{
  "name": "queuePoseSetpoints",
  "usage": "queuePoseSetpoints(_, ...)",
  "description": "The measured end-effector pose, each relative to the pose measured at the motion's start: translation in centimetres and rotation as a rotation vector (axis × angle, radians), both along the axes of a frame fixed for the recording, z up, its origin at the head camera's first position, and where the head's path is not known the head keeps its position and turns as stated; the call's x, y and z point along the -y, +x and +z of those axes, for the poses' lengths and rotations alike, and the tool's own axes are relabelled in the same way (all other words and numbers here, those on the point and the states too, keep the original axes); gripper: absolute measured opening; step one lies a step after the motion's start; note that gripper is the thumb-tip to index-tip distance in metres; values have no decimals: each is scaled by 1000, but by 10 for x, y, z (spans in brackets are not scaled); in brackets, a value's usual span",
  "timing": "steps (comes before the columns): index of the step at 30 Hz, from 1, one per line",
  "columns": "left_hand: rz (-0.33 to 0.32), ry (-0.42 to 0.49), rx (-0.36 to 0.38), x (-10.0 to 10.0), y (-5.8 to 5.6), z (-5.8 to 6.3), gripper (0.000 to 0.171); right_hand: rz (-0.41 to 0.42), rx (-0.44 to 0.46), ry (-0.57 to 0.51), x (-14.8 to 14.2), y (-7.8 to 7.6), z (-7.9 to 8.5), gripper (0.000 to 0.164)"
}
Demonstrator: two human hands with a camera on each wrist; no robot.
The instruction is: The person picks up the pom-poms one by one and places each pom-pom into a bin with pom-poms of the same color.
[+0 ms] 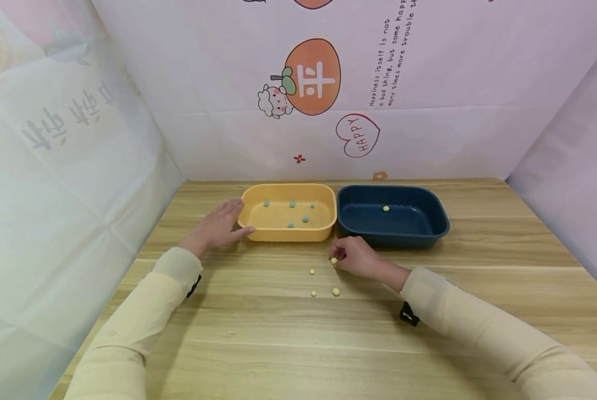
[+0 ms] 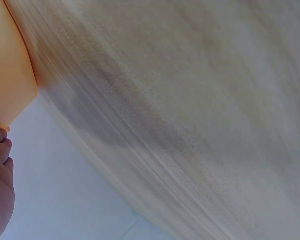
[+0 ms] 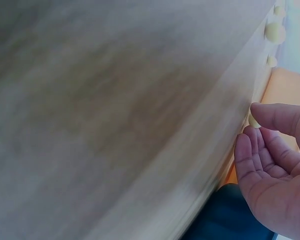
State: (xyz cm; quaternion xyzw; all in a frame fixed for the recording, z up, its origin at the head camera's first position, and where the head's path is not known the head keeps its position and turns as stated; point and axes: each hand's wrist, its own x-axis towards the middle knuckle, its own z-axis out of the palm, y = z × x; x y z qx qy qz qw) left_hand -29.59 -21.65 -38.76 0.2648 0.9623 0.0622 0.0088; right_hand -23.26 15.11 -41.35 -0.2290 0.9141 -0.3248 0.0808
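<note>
My right hand (image 1: 356, 256) is low in front of the dark blue bin (image 1: 393, 240), pinching a small yellow ball (image 1: 334, 260) between thumb and fingertips. The same ball (image 3: 254, 121) shows at the thumb tip in the right wrist view. At the left end of the yellow-orange bin (image 1: 288, 235), my left hand (image 1: 219, 226) rests against the rim with fingers and thumb extended. Several small teal balls (image 1: 306, 219) lie inside that bin. One yellow ball (image 1: 386, 209) sits in the dark blue bin.
Three loose yellow balls lie on the wooden table (image 1: 258, 333) near the right hand, the largest (image 1: 336, 291) closest to me. Both bins stand side by side near the printed back wall cloth (image 1: 218, 133). White cloth (image 1: 53, 222) also hangs along the left side.
</note>
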Motion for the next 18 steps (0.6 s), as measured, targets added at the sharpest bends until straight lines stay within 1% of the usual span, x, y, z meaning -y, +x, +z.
queuePoseSetpoints(6,-4,6,-1,0,0,0,92,1,-10,-23,0,1,2,13)
queuePoseSetpoints(8,-5,6,-1,0,0,0,92,-11,1,-35,-1,1,3,13)
queuePoseSetpoints(13,-1,3,2,0,-1,-1,91,-26,32,-91,-3,4,10,14)
queuePoseSetpoints(18,2,2,11,0,1,1,90,-27,30,-122,-5,7,17,15)
